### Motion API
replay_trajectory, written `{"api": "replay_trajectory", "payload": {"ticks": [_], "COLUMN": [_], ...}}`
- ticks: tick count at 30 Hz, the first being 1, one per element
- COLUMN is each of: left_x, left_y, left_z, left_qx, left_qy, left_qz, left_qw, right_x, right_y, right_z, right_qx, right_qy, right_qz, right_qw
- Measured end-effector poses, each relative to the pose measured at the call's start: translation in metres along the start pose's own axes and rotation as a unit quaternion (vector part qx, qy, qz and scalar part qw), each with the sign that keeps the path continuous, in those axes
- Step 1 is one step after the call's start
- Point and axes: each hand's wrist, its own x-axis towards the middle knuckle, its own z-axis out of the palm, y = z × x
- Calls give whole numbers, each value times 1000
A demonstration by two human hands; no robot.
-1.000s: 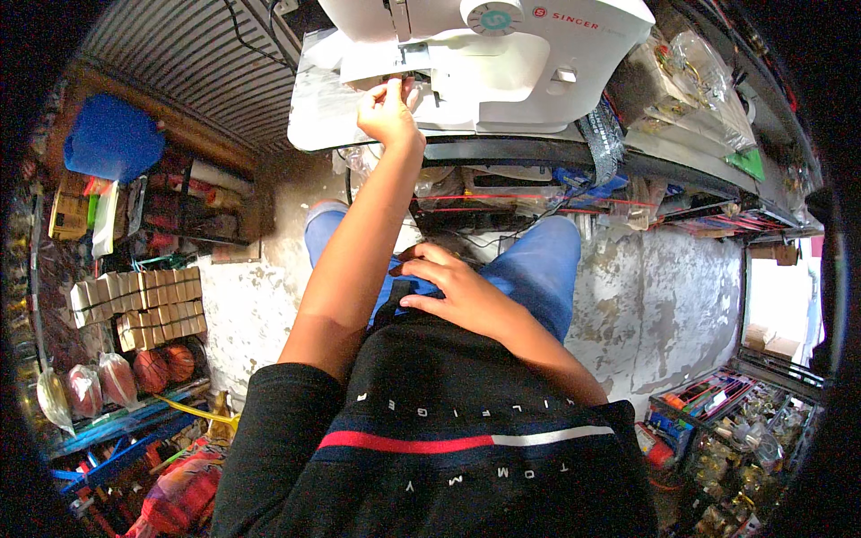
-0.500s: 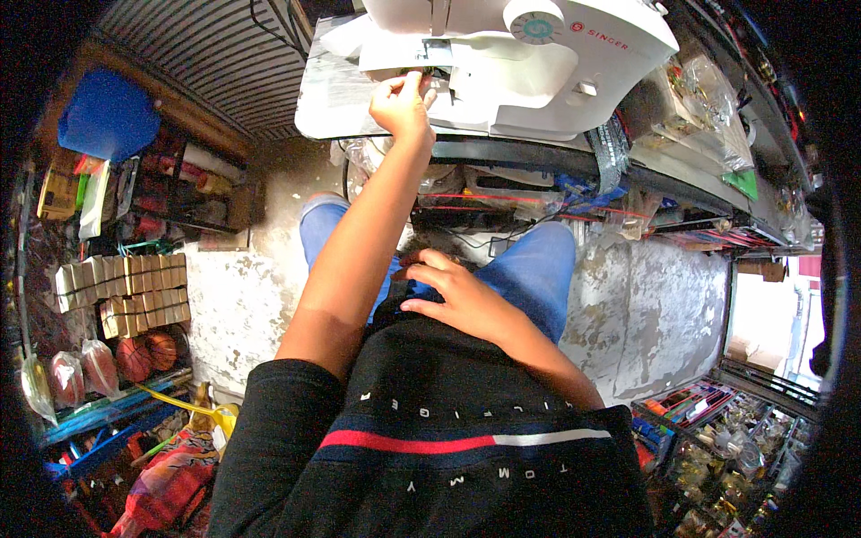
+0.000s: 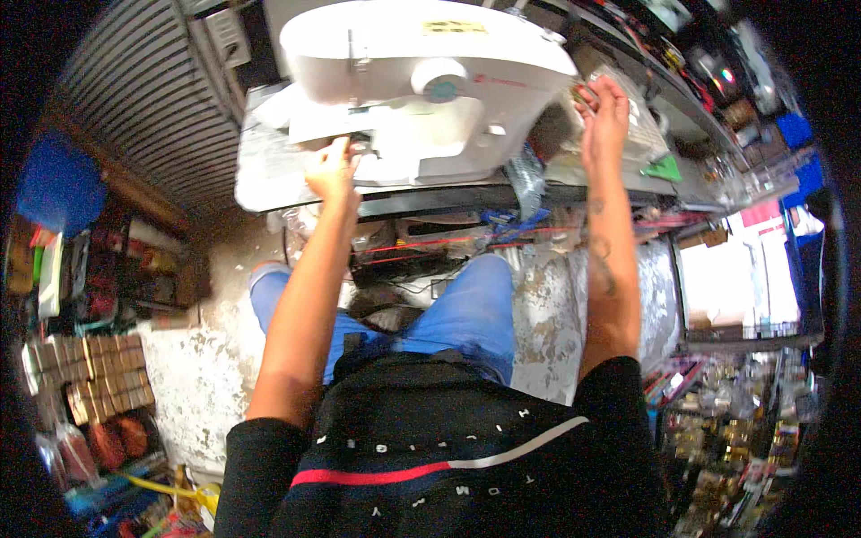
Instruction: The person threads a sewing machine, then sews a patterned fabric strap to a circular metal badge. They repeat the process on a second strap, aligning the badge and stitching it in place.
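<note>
A white sewing machine (image 3: 489,117) stands on the work surface in front of me. My left hand (image 3: 332,170) reaches to the lower front of its free arm, below the needle area. Its fingers are pinched together against a dark opening there, and what they hold, if anything, is hidden. Out past the machine's right end, close to its side, my right hand (image 3: 607,106) is raised with the fingers curled in. Something small and dark seems to be at those fingertips, too blurred to name.
Right of the machine lie a clear plastic-covered box (image 3: 641,125) and a green piece (image 3: 662,169). A grey strap (image 3: 526,184) hangs over the table's front edge. Shelves with stacked small boxes (image 3: 90,372) are on the left; a rack of packaged goods (image 3: 744,421) stands at right.
My right hand has gone from my lap up to the machine's right end. My left hand stays at the machine's lower front. The whole view has shifted toward the right.
</note>
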Motion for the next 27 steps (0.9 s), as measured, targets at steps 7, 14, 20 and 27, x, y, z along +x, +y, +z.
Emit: {"api": "replay_trajectory", "payload": {"ticks": [7, 14, 20, 27], "left_x": [-3, -5, -10, -9], "left_y": [30, 67, 64, 63], "left_z": [-24, -53, -65, -75], "left_qx": [-83, -35, 141, 161], "left_qy": [-162, -247, -246, -243], "left_qz": [-129, -288, -171, -149], "left_qw": [975, 925, 944, 945], "right_x": [49, 62, 72, 86], "right_y": [21, 25, 30, 45], "right_z": [14, 1, -15, -32], "right_qx": [-189, -218, -226, -217], "right_qy": [-182, -205, -208, -191], "right_qz": [185, 225, 244, 263], "right_qw": [947, 927, 920, 920]}}
